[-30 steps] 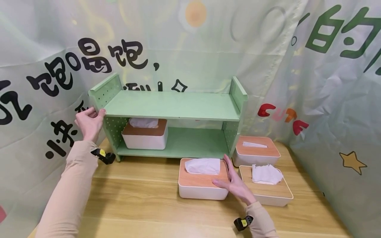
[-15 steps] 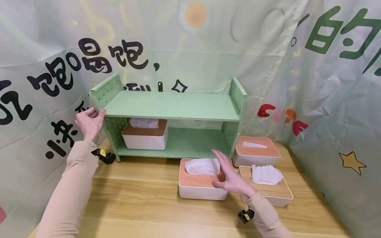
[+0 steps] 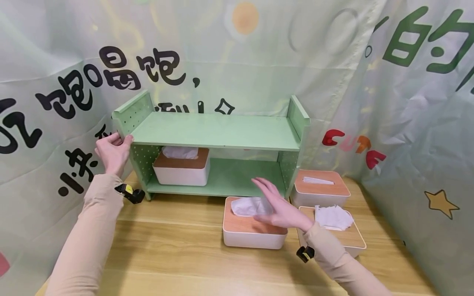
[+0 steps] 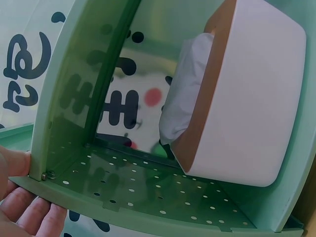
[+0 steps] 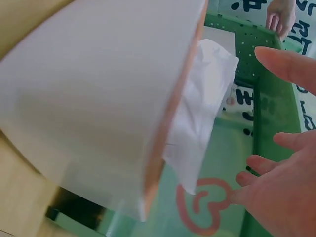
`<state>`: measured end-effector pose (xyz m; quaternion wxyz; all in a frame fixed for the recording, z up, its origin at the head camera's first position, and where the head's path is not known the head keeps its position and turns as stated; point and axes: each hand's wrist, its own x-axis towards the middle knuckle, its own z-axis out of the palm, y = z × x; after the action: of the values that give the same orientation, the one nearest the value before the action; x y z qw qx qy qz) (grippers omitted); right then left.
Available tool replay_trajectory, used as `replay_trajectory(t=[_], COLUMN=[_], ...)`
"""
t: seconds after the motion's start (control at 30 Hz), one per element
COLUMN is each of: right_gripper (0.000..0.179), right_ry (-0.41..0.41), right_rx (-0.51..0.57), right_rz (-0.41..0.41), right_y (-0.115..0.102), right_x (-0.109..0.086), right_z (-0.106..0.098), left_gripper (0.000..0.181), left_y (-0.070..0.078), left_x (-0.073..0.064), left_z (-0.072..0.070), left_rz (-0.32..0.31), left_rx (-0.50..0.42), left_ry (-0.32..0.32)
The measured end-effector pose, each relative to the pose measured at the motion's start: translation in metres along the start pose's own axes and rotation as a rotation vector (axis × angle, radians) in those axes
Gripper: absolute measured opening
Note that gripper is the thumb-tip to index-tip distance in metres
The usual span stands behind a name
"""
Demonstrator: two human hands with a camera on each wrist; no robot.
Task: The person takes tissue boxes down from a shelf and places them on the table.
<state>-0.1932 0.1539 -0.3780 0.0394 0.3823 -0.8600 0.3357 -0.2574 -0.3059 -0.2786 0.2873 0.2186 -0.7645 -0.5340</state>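
My left hand (image 3: 114,154) pinches the left side panel of a green two-tier shelf (image 3: 218,130), its thumb and fingers on either side of the edge in the left wrist view. Over the front tissue box (image 3: 252,239), which has a white body, wood-look lid and tissue sticking out, hovers my right hand (image 3: 277,207) with fingers spread and nothing held. That box stands on the table just before the shelf. A second tissue box (image 3: 181,174) with a browner lid sits on the lower tier at the left.
Two more boxes are to the right on the wooden table (image 3: 166,255): a pinkish-lidded tissue box (image 3: 321,193) beside the shelf's end, and a lighter-lidded tissue box (image 3: 344,240) nearer, partly behind my right forearm. A printed curtain (image 3: 252,61) closes the back and sides.
My right hand has let go of the front tissue box's right side, risen, and moved left over its lid. The box stays put. My left hand keeps its hold on the shelf.
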Motion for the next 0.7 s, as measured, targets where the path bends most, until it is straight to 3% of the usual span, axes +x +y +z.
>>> replay_trajectory(t=[0.37, 0.5, 0.7], right_gripper=[0.096, 0.095, 0.097], right_ry=[-0.085, -0.100, -0.115], right_rx=[0.058, 0.073, 0.105], right_rz=[0.076, 0.083, 0.160], right_y=[-0.021, -0.024, -0.025], right_x=[0.029, 0.041, 0.060], right_z=[-0.017, -0.016, -0.013], left_gripper=[0.043, 0.044, 0.043], left_y=[0.001, 0.001, 0.002], left_x=[0.000, -0.001, -0.002], left_z=[0.000, -0.001, 0.000], left_rz=[-0.001, -0.002, 0.003], left_rx=[0.000, 0.008, 0.018], left_ry=[0.012, 0.009, 0.004])
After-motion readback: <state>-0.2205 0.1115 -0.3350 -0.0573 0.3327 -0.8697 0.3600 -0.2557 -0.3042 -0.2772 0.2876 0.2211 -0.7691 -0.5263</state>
